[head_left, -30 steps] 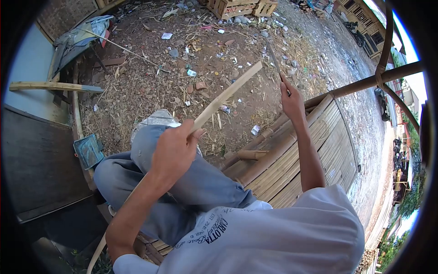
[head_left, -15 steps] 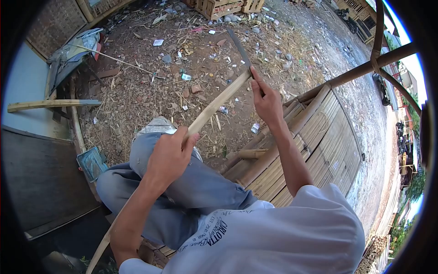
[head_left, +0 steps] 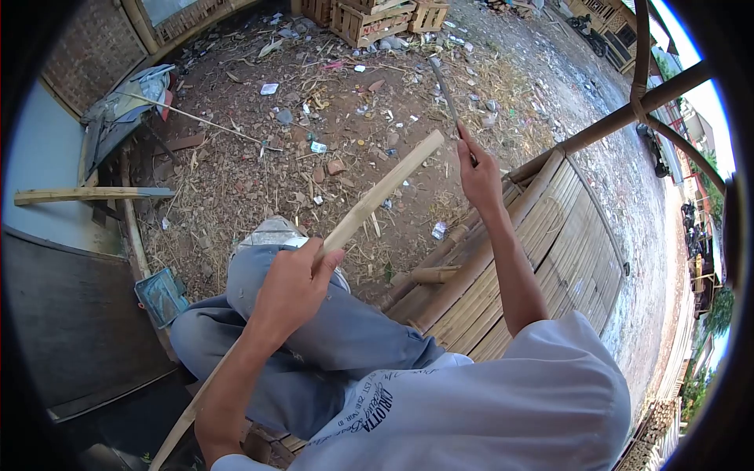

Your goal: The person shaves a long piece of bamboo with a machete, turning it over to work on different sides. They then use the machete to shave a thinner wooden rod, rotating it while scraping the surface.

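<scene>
Pale wooden strip, slanted, slim knife just beside

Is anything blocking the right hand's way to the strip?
Nothing visible stands between the right hand, which grips the knife, and the strip in the left hand. Only a gap shows there, with littered ground behind it.

White short-sleeved shirt with black lettering; faded blue-grey trousers.
</scene>
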`<state>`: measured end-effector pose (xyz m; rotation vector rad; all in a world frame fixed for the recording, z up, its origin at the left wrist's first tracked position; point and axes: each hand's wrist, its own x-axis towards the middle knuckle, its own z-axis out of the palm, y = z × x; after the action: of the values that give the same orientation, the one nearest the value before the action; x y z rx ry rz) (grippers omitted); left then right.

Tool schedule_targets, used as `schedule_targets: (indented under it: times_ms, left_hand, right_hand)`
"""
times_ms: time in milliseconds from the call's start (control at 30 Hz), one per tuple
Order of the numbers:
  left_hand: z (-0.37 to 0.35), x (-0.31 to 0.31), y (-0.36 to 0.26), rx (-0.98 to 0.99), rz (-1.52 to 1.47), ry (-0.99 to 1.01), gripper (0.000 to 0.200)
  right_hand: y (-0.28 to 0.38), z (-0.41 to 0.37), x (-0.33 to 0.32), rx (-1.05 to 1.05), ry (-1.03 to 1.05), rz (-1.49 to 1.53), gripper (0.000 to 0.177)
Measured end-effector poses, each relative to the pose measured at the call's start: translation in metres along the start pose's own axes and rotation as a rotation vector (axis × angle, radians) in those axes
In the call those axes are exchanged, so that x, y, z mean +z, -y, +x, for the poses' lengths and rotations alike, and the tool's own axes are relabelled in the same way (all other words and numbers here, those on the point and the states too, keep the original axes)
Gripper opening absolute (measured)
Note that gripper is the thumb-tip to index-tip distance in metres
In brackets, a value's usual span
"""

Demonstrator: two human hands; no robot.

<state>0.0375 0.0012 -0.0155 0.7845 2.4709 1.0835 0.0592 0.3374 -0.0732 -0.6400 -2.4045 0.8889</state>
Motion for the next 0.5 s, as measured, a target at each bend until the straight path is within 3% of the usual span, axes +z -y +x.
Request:
schedule_targets:
  times_ms: [67,167,233,267,333,433,467,500]
  left_hand:
    - [0.003,0.000,-0.001,-0.011,-0.051,-0.001,0.034]
    - [0.003,0.000,-0.007,-0.068,-0.045,0.019,0.035]
    - [0.003,-0.001,-0.008,-0.048,-0.040,0.023,0.035]
    - [0.003,-0.002,-0.008,-0.049,-0.031,0.029,0.035]
    - [0.003,-0.001,-0.006,-0.054,0.023,0.037,0.035]
    - [0.003,-0.007,-0.001,-0.005,-0.002,0.126,0.040]
    - [0.004,-0.010,0.001,-0.011,0.006,0.116,0.040]
    - [0.005,-0.012,0.003,-0.081,-0.204,0.163,0.042]
  right_hand:
    - [0.022,-0.024,-0.010,0.016,0.023,0.095,0.040]
    - [0.057,-0.076,-0.004,-0.144,0.214,0.163,0.041]
    - [0.063,-0.093,0.007,-0.548,0.361,0.030,0.039]
    - [0.061,-0.087,0.009,-0.541,0.357,0.038,0.039]
    - [0.043,-0.051,0.006,-0.050,0.165,0.046,0.041]
    - [0.010,-0.015,-0.002,0.047,0.040,0.110,0.041]
    - [0.014,-0.020,-0.006,0.165,0.021,0.356,0.042]
    - [0.022,-0.029,-0.008,0.290,0.011,0.598,0.042]
